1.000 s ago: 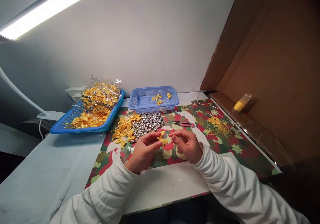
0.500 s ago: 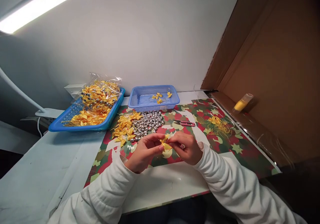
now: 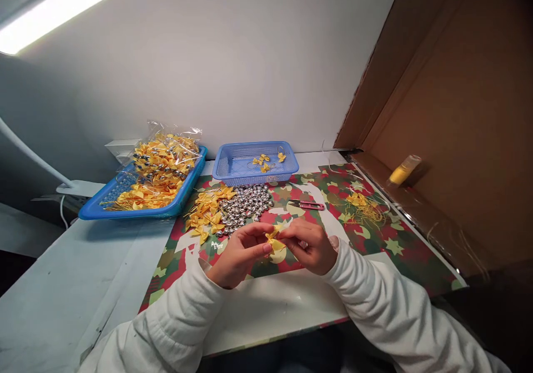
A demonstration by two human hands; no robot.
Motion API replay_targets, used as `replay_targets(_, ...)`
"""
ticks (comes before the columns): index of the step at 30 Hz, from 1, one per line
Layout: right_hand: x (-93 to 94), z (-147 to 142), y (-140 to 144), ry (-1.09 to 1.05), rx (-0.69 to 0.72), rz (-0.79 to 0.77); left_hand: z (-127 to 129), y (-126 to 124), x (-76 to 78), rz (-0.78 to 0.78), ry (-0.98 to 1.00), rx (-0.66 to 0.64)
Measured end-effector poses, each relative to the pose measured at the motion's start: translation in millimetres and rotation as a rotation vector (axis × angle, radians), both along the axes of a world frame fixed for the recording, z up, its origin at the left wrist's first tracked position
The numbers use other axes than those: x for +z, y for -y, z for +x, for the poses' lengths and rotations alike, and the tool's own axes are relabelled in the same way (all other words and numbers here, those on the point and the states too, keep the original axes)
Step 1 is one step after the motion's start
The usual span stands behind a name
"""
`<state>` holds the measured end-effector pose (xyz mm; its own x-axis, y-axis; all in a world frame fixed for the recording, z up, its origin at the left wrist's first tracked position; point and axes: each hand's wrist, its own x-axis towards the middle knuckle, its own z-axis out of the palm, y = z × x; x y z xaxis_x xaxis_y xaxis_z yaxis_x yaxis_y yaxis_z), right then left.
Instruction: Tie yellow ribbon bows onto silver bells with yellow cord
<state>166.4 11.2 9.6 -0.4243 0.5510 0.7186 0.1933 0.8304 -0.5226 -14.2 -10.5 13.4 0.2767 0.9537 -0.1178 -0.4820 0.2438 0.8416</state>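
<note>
Between my two hands is a small yellow ribbon bow, held over the patterned sheet. My left hand pinches its left side between thumb and fingers. From the other side my right hand has thumb and fingertips closed at the bow's edge; what exactly they grip there is hidden. Just beyond my left hand lies a heap of silver bells, with loose yellow bows to its left. Red-handled thread snips rest on the sheet beyond my right hand.
A blue basket at left holds yellow bows and a clear bag of bows with bells. Another blue basket holds several bows. Yellow threads lie at right, near a small yellow-filled tube. Cardboard walls the right side.
My hands keep nearly the same pose around the yellow bow, with only tiny finger shifts. The whole view has slid very slightly.
</note>
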Motion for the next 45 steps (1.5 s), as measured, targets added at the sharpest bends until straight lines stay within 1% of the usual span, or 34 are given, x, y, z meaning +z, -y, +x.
replay_targets(11,1.5,0.4,1.0,0.034,0.017,-0.013,1.4,0.6,-1.0,-0.009,-0.052,-0.005)
replay_targets(21,-2.8,-2.3,1.3,-0.026,0.026,-0.022,1.8,1.0,-1.0,-0.017,-0.065,-0.022)
replay_targets(25,-5.1,-3.7,2.3,-0.04,0.019,-0.062,2.7,1.2,-0.4,-0.034,-0.061,-0.016)
replay_targets(28,-6.0,-5.3,3.0,-0.052,0.004,-0.098,3.1,1.1,-1.3,-0.053,-0.05,-0.009)
replay_targets(33,-3.4,-7.2,3.6,-0.055,-0.021,-0.142,3.1,0.2,-3.2,-0.037,0.001,0.01)
replay_targets(40,-2.7,-7.3,3.8,-0.079,-0.02,-0.154,1.1,-0.1,1.1,-0.063,0.011,0.054)
replay_targets(45,-1.6,-7.1,5.1,-0.083,-0.024,-0.161,-1.3,-1.4,1.4,-0.078,0.039,0.082)
